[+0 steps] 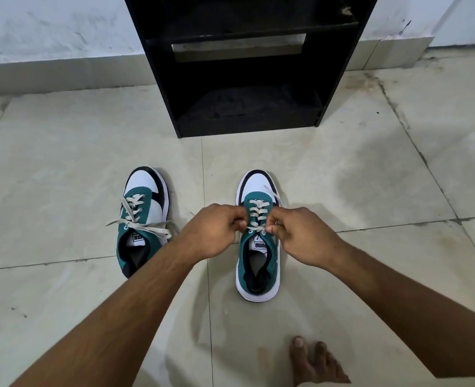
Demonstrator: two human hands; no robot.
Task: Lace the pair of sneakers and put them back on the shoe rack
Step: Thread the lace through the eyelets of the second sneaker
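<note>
Both grips pinch right sneaker's (258, 241) lace (257, 219); rack (247, 65) shelves dark.

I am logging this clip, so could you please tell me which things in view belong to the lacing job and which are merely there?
Part of the job: right sneaker, its lace, left sneaker, black shoe rack, left hand, right hand.

Merely there: bare foot, tiled floor, wall.
</note>
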